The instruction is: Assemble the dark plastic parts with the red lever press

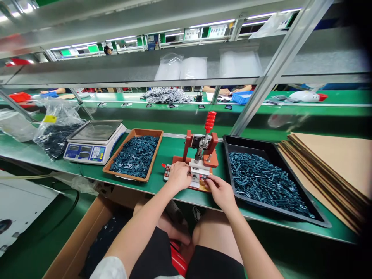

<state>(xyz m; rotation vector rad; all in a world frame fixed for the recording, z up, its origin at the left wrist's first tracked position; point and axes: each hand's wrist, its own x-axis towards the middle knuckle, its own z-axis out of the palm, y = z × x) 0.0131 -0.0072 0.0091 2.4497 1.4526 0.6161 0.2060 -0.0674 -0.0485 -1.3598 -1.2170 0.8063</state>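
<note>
Work is centred on the red-handled toggle press (201,144), up on the green worktop (171,143) between two loaded trays. The left hand (179,176) is over the left side of the press base, just beside a metal clamp block (167,173); its fingertips are tucked out of sight, so whether they grip anything, there's no telling. Opposite, the right hand (223,192) has thumb and forefinger together, apparently pinched on a small dark strip (205,178), right there at the front of the press. And the lever handle (210,122)? Upright, neither hand on it, so no stroke is being pulled.

How does the tally stand? The brown tray (155,155) on the left carries a broad heap of dark pieces (135,157); the black tray (250,145) on the right carries a second heap (264,184). Which pieces are finished and which are waiting, the view doesn't settle. Either way, one strip at the press, plenty on both sides: this batch looks far from through.
</note>
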